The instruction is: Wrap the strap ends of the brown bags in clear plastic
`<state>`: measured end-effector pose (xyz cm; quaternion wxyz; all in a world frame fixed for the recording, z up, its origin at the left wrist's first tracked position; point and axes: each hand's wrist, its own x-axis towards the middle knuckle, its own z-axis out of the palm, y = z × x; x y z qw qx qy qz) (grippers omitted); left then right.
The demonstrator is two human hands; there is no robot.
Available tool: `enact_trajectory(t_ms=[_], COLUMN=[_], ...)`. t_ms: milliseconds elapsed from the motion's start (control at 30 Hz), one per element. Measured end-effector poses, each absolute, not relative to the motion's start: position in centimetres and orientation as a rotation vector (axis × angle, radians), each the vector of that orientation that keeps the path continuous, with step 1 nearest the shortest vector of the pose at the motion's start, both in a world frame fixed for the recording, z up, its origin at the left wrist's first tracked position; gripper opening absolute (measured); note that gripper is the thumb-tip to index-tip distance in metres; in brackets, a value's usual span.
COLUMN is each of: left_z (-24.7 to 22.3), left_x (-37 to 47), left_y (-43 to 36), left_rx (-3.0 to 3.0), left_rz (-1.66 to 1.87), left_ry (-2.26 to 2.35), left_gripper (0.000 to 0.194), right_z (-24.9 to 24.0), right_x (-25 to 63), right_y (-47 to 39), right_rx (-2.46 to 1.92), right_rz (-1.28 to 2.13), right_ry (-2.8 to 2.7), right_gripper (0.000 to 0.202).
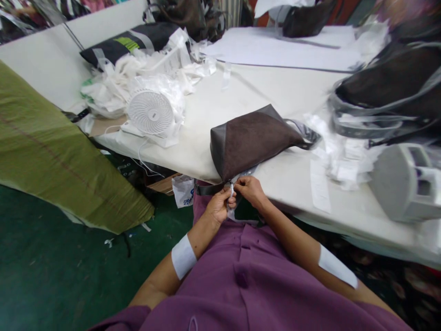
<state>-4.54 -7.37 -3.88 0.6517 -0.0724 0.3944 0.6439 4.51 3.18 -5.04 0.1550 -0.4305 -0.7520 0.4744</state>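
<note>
A dark brown bag (258, 138) with black leather corners lies on its side on the white table, its near corner at the table edge. Just below that corner, my left hand (220, 203) is closed around a small white piece (230, 195) by the bag's strap end. Close beside it on the right, my right hand (251, 189) has thumb and fingers pinched together at the same spot; what they hold is too small to make out. A dark strap (208, 188) hangs over the edge left of my hands.
A white fan (150, 111) stands at the left before crumpled plastic wrapping (120, 78). Wrapped dark bags (389, 78) and a grey tape dispenser (399, 181) occupy the right. White sheets (282, 48) lie at the back. Green cloth (51, 151) covers something at the left.
</note>
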Motion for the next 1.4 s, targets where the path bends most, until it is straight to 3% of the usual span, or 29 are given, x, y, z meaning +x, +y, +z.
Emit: enact_trajectory(t_ms=[367, 433, 533, 733, 1167, 1300, 1400], left_z=[-4.6, -4.5, -4.2, -4.3, -4.9, -5.3, -5.1], left_x=[-4.2, -4.0, -3.5, -2.5, -0.9, -0.9, -1.5], left_y=[-8.1, -8.1, -8.1, -7.7, -6.6, -6.7, -6.9], left_rx=[-0.249, -0.225, -0.198, -0.146, -0.025, -0.025, -0.156], left_rz=[1.393, 1.392, 1.438, 1.557, 1.639, 1.631, 1.61], left_ry=[0.923, 0.939, 1.002, 1.143, 1.259, 1.195, 1.17], left_gripper=[0.013, 0.013, 0.019, 0.023, 0.03, 0.027, 0.013], right_z=[-5.1, -4.9, -4.7, -4.4, -4.0, -3.3, -3.0], right_x=[4.3, 4.4, 5.2, 8.4, 7.1, 6.9, 7.2], right_y=[1.4, 1.7, 2.4, 2.2, -0.6, -0.1, 0.7], right_rx=[-1.247, -1.238, -1.138, -1.355, -1.152, -1.244, -1.253], right_rz=[1.238, 1.204, 1.202, 1.385, 2.209, 2.193, 2.147], right_ry=[-2.321, -2.367, -2.413, -1.821, -1.251, -1.154, -1.222], right_gripper=[0.013, 0.019, 0.01, 0.024, 0.027, 0.029, 0.027])
